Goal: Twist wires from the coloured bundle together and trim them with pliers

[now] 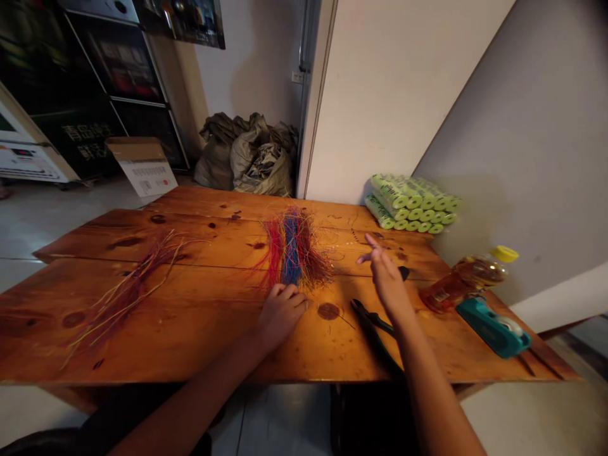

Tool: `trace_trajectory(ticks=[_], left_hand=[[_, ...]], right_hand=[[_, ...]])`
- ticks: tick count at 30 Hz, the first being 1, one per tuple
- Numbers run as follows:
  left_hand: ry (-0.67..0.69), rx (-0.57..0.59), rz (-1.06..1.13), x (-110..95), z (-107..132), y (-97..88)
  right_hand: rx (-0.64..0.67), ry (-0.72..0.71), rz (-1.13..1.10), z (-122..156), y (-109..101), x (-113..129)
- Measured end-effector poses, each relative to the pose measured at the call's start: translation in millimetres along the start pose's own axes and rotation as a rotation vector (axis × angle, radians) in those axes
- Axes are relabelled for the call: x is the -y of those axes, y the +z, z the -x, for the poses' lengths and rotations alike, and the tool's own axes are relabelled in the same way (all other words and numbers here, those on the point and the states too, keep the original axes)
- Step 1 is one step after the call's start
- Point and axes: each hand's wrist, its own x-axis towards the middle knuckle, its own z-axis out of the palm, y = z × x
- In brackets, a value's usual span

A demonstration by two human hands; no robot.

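Note:
My left hand [284,311] rests on the wooden table with its fingers curled, at the near end of a pile of thin wires. Its fingertips meet the ends of the blue wires [291,253]; what lies beneath them is hidden. Red wires [274,250] lie along the pile's left side, and yellow and dark reddish wires [313,253] tangle on its right. To the right, my right hand [386,272] is over the table, thumb and index finger stretched out and apart, with nothing visible between them. Dark-handled cutting pliers [373,329] lie beside my right forearm.
A looser bunch of yellow and reddish wires [137,278] lies on the table's left. Rightward are a tilted bottle with a yellow cap [465,278], a teal tape dispenser [494,326] and stacked green-wrapped rolls [411,202]. Sacks [261,155] stand behind the table [190,329].

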Motion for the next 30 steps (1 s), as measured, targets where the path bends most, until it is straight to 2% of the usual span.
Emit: trace_trajectory(ticks=[2, 4, 8, 10, 13, 16, 19, 23, 25, 27, 30], left_hand=[[0.012, -0.046, 0.048, -8.1, 3.1, -6.4], [0.034, -0.094, 0.13, -20.8, 7.1, -14.3], [-0.001, -0.239, 0.402, -48.2, 16.8, -29.4], [-0.054, -0.274, 0.555, -56.0, 21.5, -34.2], [-0.102, -0.302, 0.724, -57.7, 26.4, -37.6], [-0.182, -0.37, 0.776, -52.1, 26.1, -38.7], [-0.216, -0.357, 0.731, -43.4, 20.1, -36.4], [-0.242, -0.171, 0.57, -31.8, 10.1, -19.4], [-0.24, -0.075, 0.443, -28.6, 5.8, -6.7], [-0.234, -0.015, 0.32, -28.5, 1.6, 5.0], [-0.248, 0.013, 0.178, -32.6, -4.9, 16.0]], right_hand=[[0.013, -0.088, 0.215, 17.6, 9.8, -14.7], [0.091, -0.155, 0.329, 40.7, 15.8, -18.0], [0.439, -0.242, 0.282, 84.5, 21.3, -5.3], [0.553, -0.252, 0.264, 98.3, 22.1, 1.5], [0.592, -0.256, 0.312, 106.7, 21.5, 6.7], [0.613, -0.268, 0.384, 107.0, 21.3, 5.5], [0.532, -0.195, 0.236, 104.6, 21.9, -0.5], [0.187, -0.013, -0.185, 94.7, 17.0, -6.4], [0.06, 0.044, -0.417, 87.4, 11.1, -5.0], [0.009, 0.122, -0.632, 80.6, 3.7, -1.6], [-0.027, 0.266, -0.855, 73.8, -8.8, 2.2]])
